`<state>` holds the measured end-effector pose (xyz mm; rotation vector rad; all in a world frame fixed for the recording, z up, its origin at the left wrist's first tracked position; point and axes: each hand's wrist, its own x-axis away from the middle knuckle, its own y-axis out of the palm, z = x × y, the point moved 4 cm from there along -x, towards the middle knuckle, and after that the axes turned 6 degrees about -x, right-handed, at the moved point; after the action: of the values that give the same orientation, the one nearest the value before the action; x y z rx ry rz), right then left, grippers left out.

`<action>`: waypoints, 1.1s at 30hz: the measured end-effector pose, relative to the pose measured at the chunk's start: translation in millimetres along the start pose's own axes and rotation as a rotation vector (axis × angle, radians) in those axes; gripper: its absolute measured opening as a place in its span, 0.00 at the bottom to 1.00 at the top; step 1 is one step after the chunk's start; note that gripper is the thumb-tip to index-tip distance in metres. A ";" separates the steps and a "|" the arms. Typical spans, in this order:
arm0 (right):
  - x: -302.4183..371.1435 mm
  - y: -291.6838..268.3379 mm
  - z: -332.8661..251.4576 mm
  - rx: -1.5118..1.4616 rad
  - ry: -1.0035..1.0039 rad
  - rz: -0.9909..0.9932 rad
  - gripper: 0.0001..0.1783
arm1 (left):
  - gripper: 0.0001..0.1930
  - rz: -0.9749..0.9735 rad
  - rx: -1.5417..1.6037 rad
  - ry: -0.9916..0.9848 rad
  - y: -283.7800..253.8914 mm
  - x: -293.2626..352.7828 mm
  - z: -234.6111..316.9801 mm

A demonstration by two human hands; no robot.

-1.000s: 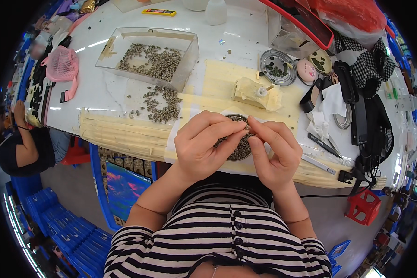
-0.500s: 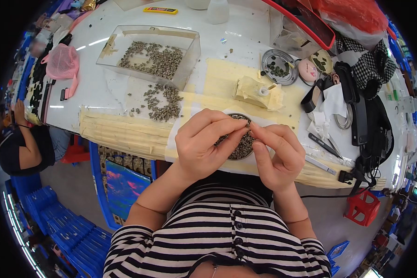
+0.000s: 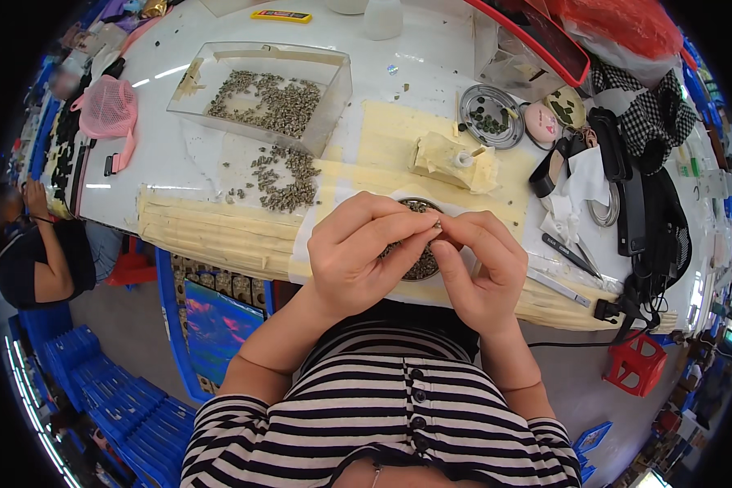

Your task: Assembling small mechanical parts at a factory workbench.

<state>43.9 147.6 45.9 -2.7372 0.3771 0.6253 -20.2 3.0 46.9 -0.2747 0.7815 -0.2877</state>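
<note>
Above a round metal dish [image 3: 419, 265] of small grey metal parts, my two hands meet at the fingertips. My left hand [image 3: 362, 252] is closed in a pinch, with a small metal part [image 3: 437, 224] between its thumb and forefinger. My right hand [image 3: 488, 264] is curled up against it, its forefinger at the same part and its thumb just below; fingers hide most of the piece. Beyond my left hand, a loose heap of similar metal parts [image 3: 289, 191] lies by a clear plastic box [image 3: 333, 106] that holds many more.
Beyond my right hand stands a tape-wrapped block [image 3: 455, 163] with a white nozzle. A round tin [image 3: 508, 130] of dark pieces, tweezers [image 3: 569, 256] and a silver blade-like tool [image 3: 557, 289] lie to the right. A pink mesh bag [image 3: 110, 110] is far left, near another person [image 3: 45, 252].
My right hand has shifted slightly left, and its thumb has come up closer to the fingertips. My left hand stays nearly in place.
</note>
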 end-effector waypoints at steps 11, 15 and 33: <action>1.4 -4.6 -6.2 0.088 -0.149 0.081 0.17 | 0.12 0.034 -0.049 0.010 0.8 -1.4 -1.9; 1.3 -4.2 -5.5 0.088 -0.130 0.085 0.18 | 0.12 0.038 -0.048 0.004 0.7 -1.3 -1.7; -0.1 1.0 -0.9 0.035 0.018 0.012 0.16 | 0.12 0.039 -0.026 0.023 0.8 -0.3 -2.1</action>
<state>43.8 146.3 46.5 -2.7105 0.4056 0.5922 -21.9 3.6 45.4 -0.2813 0.8128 -0.2446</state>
